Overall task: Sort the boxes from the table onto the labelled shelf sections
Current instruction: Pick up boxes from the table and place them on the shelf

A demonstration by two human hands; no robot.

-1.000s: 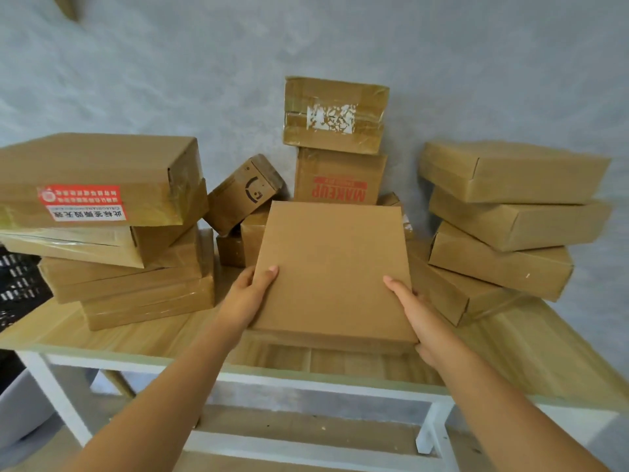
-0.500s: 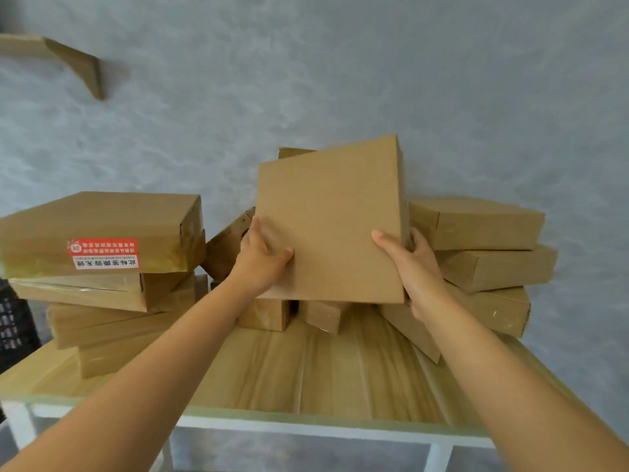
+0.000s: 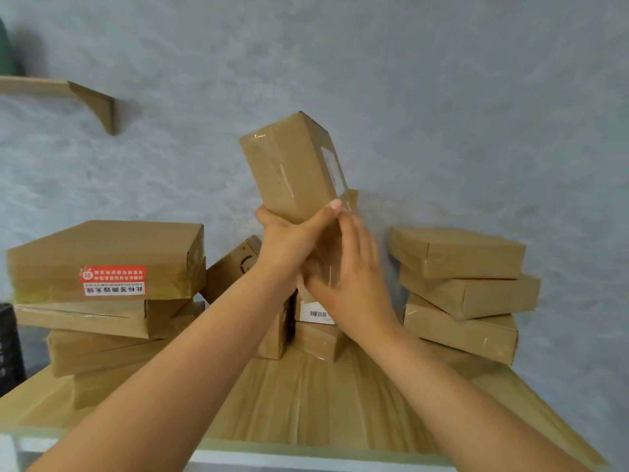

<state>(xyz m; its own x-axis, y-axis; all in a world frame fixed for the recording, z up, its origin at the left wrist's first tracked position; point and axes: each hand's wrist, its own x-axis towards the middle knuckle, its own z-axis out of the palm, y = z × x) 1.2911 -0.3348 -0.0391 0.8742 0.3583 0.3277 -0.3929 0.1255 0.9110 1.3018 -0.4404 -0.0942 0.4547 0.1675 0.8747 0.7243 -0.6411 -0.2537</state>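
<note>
- A flat brown cardboard box wrapped in clear tape was held up in the air above the middle of the light wooden table with a white frame, turned edge-on and tilted, its top end leaning left.
- A pale label showed on the box's narrow right-hand face; its print was too blurred to read.
- The left hand gripped the box's lower end from below, thumb pressed on the near face and fingers curled around the far side.
- The right hand lay flat against the box's lower right side, fingers extended upward and blurred, so how firmly it gripped could not be told.
- On the table's left stood a stack of wide flat cardboard boxes, the top one bearing a red and white sticker with Chinese print.
- On the right, a stack of similar flat cardboard boxes sat slightly askew.
- Behind the forearms, small brown cartons clustered at the table's middle, one with a white barcode label.
- A wooden wall shelf with a bracket hung on the grey wall at upper left.
</note>
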